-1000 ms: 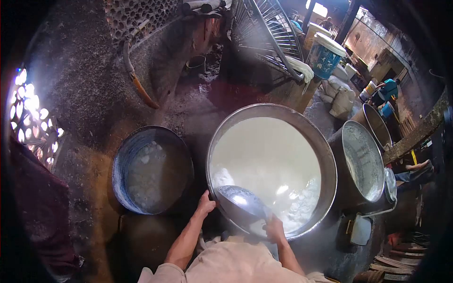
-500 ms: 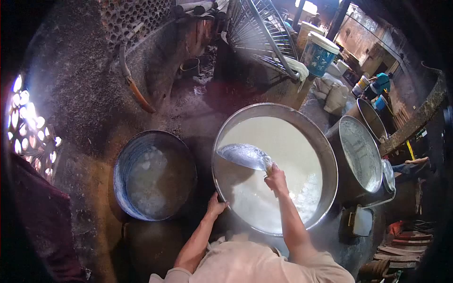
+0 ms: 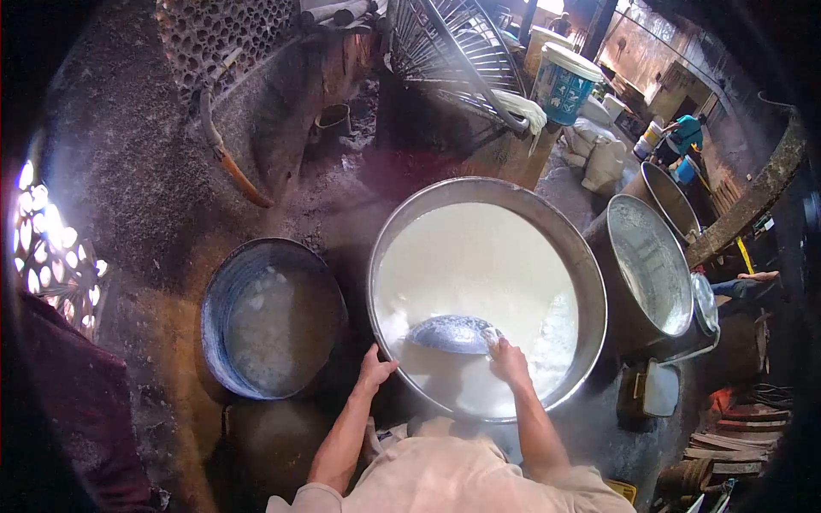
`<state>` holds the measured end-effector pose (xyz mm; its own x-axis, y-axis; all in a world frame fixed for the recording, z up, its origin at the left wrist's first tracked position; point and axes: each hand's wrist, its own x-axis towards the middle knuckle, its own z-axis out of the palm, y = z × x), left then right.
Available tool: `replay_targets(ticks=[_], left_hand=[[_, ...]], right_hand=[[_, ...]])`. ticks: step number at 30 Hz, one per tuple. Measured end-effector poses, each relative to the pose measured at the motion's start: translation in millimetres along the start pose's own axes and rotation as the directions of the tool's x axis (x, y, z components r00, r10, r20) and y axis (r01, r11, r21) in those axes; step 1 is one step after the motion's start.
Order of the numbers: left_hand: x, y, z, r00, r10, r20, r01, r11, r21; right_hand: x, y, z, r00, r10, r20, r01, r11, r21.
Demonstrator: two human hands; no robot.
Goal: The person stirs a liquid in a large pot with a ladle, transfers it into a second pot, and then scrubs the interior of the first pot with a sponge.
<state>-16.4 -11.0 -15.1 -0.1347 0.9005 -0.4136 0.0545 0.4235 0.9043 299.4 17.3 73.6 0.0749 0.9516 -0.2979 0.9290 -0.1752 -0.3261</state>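
Note:
A large round metal vat (image 3: 592, 272) full of milky white liquid (image 3: 479, 256) stands in front of me. My right hand (image 3: 510, 361) is closed round the short handle of a big metal ladle (image 3: 451, 333). The ladle's wide bowl is tilted and dips partly into the liquid near the vat's front side; how much it holds cannot be made out. At the vat's left front, my left hand (image 3: 375, 369) grips the rim. Left of it sits a lower round pan (image 3: 224, 363) with a cloudy liquid and pale lumps or foam inside.
To the right stand two more tall metal vats (image 3: 609, 235), beside a small square container (image 3: 660, 390). Firewood (image 3: 735, 449) lies at the lower right. Behind are a blue-and-white bucket (image 3: 564, 90), a metal rack (image 3: 453, 47) and sacks (image 3: 605, 162). Another person (image 3: 687, 132) bends in the background.
My right hand has brought the ladle nearer to me and down into the liquid, from above the vat's left part. My left hand stays on the rim. The view has shifted slightly.

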Motion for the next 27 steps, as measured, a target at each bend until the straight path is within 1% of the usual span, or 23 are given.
replay_targets(ticks=[2, 4, 6, 7, 8, 9, 11, 12, 13, 14, 16, 18, 19, 20, 21, 22, 24, 25, 26, 27], left_hand=[[-0.2, -2.0, -0.1, 1.000, 0.004, -0.006, -0.004, 1.000, -0.016], [-3.6, 6.2, 0.7, 0.999, 0.037, -0.029, -0.036, 0.999, 0.023], [-4.5, 7.1, 0.2, 0.999, 0.023, -0.030, -0.022, 0.999, 0.030], [-2.1, 4.2, 0.0, 0.998, 0.014, -0.064, -0.011, 0.998, 0.055], [-0.7, 1.3, 2.3, 0.995, 0.007, -0.098, 0.001, 0.997, 0.080], [-7.7, 11.7, 5.0, 0.994, -0.009, -0.112, 0.014, 0.999, 0.037], [-8.2, 9.6, 7.9, 0.991, -0.013, -0.131, 0.016, 1.000, 0.017], [-9.0, 7.9, 8.3, 0.989, -0.017, -0.147, 0.017, 1.000, -0.003], [-13.1, 15.3, 8.0, 0.994, -0.013, -0.113, 0.016, 1.000, 0.025], [-15.8, 19.2, 9.9, 0.993, -0.013, -0.116, 0.016, 1.000, 0.026], [-19.3, 20.7, 13.7, 0.984, -0.027, -0.175, 0.033, 0.999, 0.030], [-14.6, 9.0, 15.5, 0.981, -0.011, -0.192, 0.020, 0.999, 0.041], [-13.5, 5.2, 17.2, 0.972, 0.001, -0.234, 0.015, 0.998, 0.063], [-12.4, 1.4, 17.8, 0.961, 0.013, -0.275, 0.011, 0.996, 0.086], [-5.7, -13.4, 16.6, 0.954, 0.046, -0.296, -0.013, 0.993, 0.114], [-10.0, -6.8, 19.0, 0.953, 0.048, -0.301, -0.014, 0.993, 0.114], [-17.4, 6.6, 22.4, 0.960, -0.001, -0.279, 0.023, 0.997, 0.075], [-17.5, 6.0, 24.1, 0.959, 0.001, -0.283, 0.021, 0.997, 0.075], [-15.8, 1.4, 24.6, 0.950, -0.013, -0.313, 0.040, 0.996, 0.078], [-12.6, -3.7, 25.1, 0.939, -0.027, -0.342, 0.057, 0.995, 0.079]], right_hand=[[-11.6, 20.5, -0.3, 1.000, 0.018, 0.007, -0.018, 1.000, 0.023], [-25.4, 38.8, -1.7, 0.999, 0.036, 0.003, -0.036, 0.999, 0.020], [-38.9, 57.4, -6.7, 0.996, 0.084, 0.009, -0.084, 0.996, 0.024], [-41.8, 69.3, -7.6, 0.997, 0.069, 0.037, -0.068, 0.997, -0.033], [-45.5, 81.6, -8.1, 0.997, 0.066, 0.042, -0.065, 0.997, -0.031], [-49.5, 94.1, -8.7, 0.996, 0.068, 0.052, -0.065, 0.997, -0.049], [-54.8, 118.7, -12.2, 0.995, 0.080, 0.062, -0.075, 0.994, -0.081], [-57.6, 127.1, -19.5, 0.995, 0.077, 0.065, -0.072, 0.994, -0.080], [-63.0, 133.6, -30.1, 0.993, 0.083, 0.082, -0.077, 0.994, -0.078], [-67.6, 140.8, -40.0, 0.991, 0.089, 0.098, -0.081, 0.994, -0.075], [-70.6, 159.2, -59.3, 0.989, 0.098, 0.114, -0.091, 0.994, -0.064], [-74.4, 173.2, -82.6, 0.994, 0.054, 0.096, -0.054, 0.999, 0.000], [-77.0, 173.4, -97.3, 0.997, 0.051, 0.049, -0.052, 0.999, 0.016], [-71.1, 190.2, -99.1, 0.999, 0.037, -0.001, -0.036, 0.995, 0.094], [-71.0, 196.6, -114.2, 1.000, 0.008, 0.016, -0.009, 0.995, 0.100], [-71.0, 201.7, -132.7, 0.999, -0.021, 0.033, 0.018, 0.994, 0.105], [-61.4, 226.9, -155.2, 0.995, -0.103, 0.006, 0.101, 0.980, 0.169], [-64.4, 218.8, -175.2, 0.994, -0.110, -0.005, 0.108, 0.965, 0.238], [-69.3, 185.0, -204.2, 0.969, 0.190, 0.155, -0.222, 0.948, 0.226], [-60.8, 198.8, -189.8, 0.996, 0.045, -0.071, -0.024, 0.960, 0.279]])
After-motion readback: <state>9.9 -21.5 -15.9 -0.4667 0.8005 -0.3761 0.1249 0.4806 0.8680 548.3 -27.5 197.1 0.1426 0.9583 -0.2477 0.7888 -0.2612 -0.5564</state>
